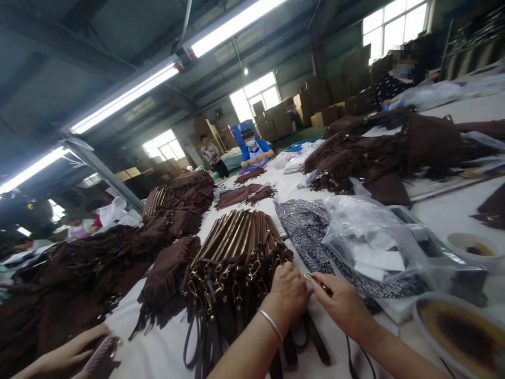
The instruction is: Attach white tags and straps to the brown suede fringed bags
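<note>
My left hand (290,292), with a silver bangle at the wrist, is closed at the right end of a row of brown pouches (240,234) with gold zippers. What its fingers hold is hidden. Just to its right, my right hand (343,305) pinches a small dark piece with a curved shiny metal end (309,276); its kind is unclear. Gold clasps (236,289) and dark brown straps (213,331) hang from the front of the row. A brown fringed bag (169,268) lies left of the pouches.
Brown fringed bags (79,268) are heaped at left. Another person's hand (79,347) reaches in at lower left. On the right stand a clear plastic bag (366,237), patterned cloth (303,226) and a round tub (424,305). Co-workers (256,150) sit farther back.
</note>
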Demonstrator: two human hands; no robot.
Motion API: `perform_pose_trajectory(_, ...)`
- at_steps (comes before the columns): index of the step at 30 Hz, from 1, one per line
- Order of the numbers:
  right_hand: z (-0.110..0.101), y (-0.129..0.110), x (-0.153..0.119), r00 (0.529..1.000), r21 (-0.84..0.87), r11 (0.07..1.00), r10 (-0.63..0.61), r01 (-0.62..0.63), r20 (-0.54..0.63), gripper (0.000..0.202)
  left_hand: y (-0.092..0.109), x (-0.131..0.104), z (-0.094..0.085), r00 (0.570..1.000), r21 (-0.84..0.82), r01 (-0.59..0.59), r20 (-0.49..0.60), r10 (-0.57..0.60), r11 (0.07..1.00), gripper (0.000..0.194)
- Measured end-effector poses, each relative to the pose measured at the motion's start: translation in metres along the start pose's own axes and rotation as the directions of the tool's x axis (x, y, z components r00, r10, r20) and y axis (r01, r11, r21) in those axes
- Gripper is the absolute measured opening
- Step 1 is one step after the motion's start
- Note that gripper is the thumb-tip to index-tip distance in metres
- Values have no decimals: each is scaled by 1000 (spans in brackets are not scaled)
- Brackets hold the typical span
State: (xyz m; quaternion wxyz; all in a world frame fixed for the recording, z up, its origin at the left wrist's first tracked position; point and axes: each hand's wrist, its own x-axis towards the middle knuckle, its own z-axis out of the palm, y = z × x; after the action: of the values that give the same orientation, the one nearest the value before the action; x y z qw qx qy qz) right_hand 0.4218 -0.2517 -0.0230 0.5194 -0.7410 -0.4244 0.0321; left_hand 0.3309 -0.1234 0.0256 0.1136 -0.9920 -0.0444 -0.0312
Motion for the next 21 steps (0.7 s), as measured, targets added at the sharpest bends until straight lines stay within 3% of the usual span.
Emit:
perform_pose_trajectory(4,3,4,0,1000,34,999,19,-19,5,28,-27,-2,-12,1000,18,-28,2,28,999,42)
perform_pose_trajectory(8,2,6,5,997,40,997,66,-67,37,27,-57,-18,-37,999,33,2,-46,0,999,37)
perform_pose_trajectory(11,1,2,11,994,47,995,85,-88,63,25,-68,-21,-45,997,69,64,-57,-60,996,31)
perform_pose_trajectory(14,2,-5,20,994,50,996,70,-74,81,24,-60,-11,-37,977,84,202,-85,-195,976,23)
perform_pose_trajectory(18,6,-10,35,997,18,999,42,-44,68,22,-34,12,-14,892,23,427,-173,-418,904,25)
perform_pose_trajectory(21,11,-9,44,999,13,1000,25,-25,40,21,-21,20,1,854,-24,484,-209,-477,875,25)
